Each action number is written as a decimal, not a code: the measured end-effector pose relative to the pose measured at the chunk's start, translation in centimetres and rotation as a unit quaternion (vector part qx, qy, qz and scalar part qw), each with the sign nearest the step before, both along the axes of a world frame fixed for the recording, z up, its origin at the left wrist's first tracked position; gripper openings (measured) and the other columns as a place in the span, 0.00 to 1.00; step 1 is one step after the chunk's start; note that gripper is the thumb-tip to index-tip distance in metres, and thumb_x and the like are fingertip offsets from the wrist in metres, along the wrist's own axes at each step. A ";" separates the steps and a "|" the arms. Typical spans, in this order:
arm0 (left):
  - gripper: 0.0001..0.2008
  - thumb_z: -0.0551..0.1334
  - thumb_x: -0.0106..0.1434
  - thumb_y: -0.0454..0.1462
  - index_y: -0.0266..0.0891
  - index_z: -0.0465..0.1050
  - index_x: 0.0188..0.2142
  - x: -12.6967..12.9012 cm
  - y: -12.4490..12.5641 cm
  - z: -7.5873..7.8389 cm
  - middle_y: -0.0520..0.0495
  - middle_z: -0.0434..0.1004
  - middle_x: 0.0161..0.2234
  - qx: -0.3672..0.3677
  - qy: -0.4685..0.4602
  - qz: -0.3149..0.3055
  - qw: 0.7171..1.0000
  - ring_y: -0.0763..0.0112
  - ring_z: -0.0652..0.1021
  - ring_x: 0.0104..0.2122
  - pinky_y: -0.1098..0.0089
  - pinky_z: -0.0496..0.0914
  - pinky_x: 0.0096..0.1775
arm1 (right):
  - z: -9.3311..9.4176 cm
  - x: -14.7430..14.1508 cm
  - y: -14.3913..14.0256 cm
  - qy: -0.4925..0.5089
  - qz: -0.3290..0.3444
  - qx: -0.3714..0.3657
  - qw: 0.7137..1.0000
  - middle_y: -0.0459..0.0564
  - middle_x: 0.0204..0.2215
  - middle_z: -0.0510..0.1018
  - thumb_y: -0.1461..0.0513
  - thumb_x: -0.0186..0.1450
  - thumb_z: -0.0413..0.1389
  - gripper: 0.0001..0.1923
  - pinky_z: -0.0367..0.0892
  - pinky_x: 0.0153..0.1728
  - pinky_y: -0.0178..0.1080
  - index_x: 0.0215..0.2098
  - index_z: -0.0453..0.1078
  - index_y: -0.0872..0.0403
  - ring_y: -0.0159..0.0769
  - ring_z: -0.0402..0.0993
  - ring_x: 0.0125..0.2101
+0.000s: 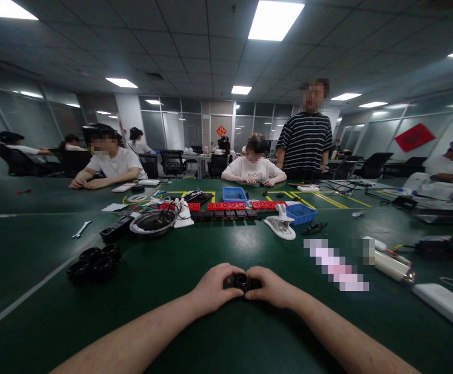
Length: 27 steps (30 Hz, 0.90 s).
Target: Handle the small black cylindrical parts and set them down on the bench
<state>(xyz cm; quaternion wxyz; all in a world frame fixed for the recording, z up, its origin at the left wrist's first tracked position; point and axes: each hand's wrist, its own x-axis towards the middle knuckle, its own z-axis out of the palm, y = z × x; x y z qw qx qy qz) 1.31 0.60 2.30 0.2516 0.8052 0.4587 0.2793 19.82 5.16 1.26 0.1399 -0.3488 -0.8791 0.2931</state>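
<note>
On the green table, close in front of me, both hands meet around a small glossy black round part (241,281). Fingers and thumb of my left hand (215,286) curl about its left side. From the other side my right hand (274,287) grips it, with the thumb near its front edge. The part has a ring-like opening facing me; its right portion is hidden behind my right fingers. Farther left lies a cluster of several shiny black round pieces (94,264), apart from my hands.
Ahead are a metal bowl (153,223), red power strips (226,206), blue bins (301,213) and a white clip base (281,226). A wrench (81,229) lies left. At right are a beige cylinder (393,265) and white bar (448,306). Several people sit or stand beyond.
</note>
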 end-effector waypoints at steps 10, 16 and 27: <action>0.14 0.65 0.46 0.38 0.39 0.68 0.33 0.9 -0.2 -0.9 0.53 0.67 0.30 -0.004 -0.004 0.083 0.997 0.71 0.68 0.29 0.73 0.62 0.29 | -0.8 -0.7 -0.3 -0.056 -0.068 0.063 0.994 0.43 0.24 0.67 0.55 0.46 0.61 0.16 0.52 0.22 0.30 0.25 0.63 0.55 0.32 0.62 0.26; 0.13 0.65 0.46 0.37 0.39 0.67 0.33 0.9 -0.2 -1.2 0.52 0.66 0.30 0.004 -0.012 0.119 0.993 0.70 0.68 0.29 0.73 0.62 0.29 | -0.6 -1.9 -1.7 -0.135 -0.114 0.187 0.966 0.49 0.25 0.70 0.50 0.53 0.54 0.16 0.54 0.30 0.36 0.28 0.65 0.55 0.39 0.65 0.29; 0.15 0.62 0.52 0.34 0.42 0.67 0.41 -0.2 0.2 -0.4 0.52 0.67 0.33 0.012 -0.012 -0.009 1.000 0.71 0.69 0.32 0.72 0.63 0.35 | 0.0 0.4 0.2 -0.005 0.046 0.021 0.999 0.45 0.29 0.68 0.62 0.54 0.56 0.07 0.57 0.31 0.33 0.31 0.67 0.56 0.33 0.64 0.31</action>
